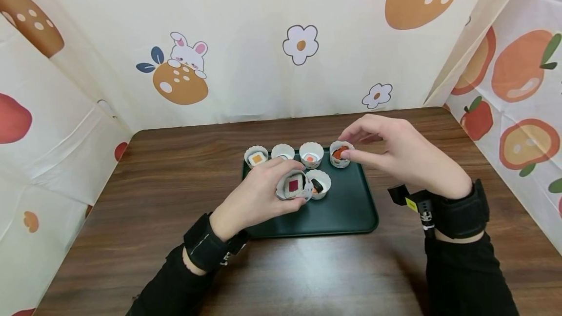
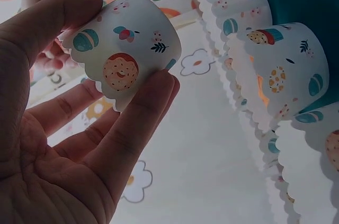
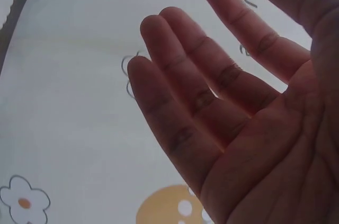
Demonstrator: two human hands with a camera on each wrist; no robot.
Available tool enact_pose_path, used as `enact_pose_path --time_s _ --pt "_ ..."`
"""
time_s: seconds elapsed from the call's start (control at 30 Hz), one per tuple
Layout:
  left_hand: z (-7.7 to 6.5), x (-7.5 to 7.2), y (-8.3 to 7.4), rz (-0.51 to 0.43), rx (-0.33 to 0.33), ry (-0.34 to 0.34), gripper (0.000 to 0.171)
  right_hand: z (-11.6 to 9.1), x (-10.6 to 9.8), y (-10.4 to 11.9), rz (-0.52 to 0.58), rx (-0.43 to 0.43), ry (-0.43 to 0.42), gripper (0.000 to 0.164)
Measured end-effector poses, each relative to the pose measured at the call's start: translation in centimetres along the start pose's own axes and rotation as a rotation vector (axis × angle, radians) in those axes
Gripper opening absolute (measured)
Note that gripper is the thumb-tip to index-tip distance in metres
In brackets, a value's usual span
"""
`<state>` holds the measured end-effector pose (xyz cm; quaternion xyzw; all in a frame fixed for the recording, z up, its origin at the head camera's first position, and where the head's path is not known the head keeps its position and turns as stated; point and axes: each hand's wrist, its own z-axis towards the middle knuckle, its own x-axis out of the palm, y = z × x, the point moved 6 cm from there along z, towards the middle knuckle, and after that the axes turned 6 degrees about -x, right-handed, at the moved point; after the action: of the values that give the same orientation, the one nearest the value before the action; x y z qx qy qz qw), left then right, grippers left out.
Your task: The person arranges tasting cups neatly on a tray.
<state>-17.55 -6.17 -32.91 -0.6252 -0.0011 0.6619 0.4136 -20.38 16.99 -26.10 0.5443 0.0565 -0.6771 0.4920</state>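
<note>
Six cups on tray [image 1: 351,208]; your left hand [image 1: 254,199] pinches sushi cup [image 1: 293,185], right hand [image 1: 404,152] open by far-right cup [image 1: 341,153]. Next: place carefully beside the front-row cup [image 1: 319,184].

Around your tray: the bystanders

You have a dark wooden worktop [image 1: 131,238] enclosed by cream cloth walls [image 1: 246,18] printed with flowers, oranges and a rabbit. On the dark green tray [image 1: 351,208] the back row shows you a cup with an orange-centred roll [image 1: 256,156], a cup whose filling you cannot make out [image 1: 283,151] and a cup with a salmon-topped piece [image 1: 311,154]; a cup with a dark-wrapped piece [image 1: 319,184] sits in front.
</note>
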Motion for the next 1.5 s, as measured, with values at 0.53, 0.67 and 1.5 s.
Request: enact_pose_path --time_s 0.53,0.67,1.5 --pt "3.0 1.8 -2.6 0.045 0.047 0.143 0.050 -1.3 -1.7 -2.5 -0.044 0.168 -0.011 0.033" --pt "3.8 2.2 -3.4 0.064 0.065 0.177 0.049 -1.4 -2.0 -3.0 -0.033 0.196 -0.013 0.032" --pt "10.5 8.7 -5.5 0.319 0.127 0.436 0.054 -2.2 -2.9 -4.2 0.020 0.194 -0.065 0.033"
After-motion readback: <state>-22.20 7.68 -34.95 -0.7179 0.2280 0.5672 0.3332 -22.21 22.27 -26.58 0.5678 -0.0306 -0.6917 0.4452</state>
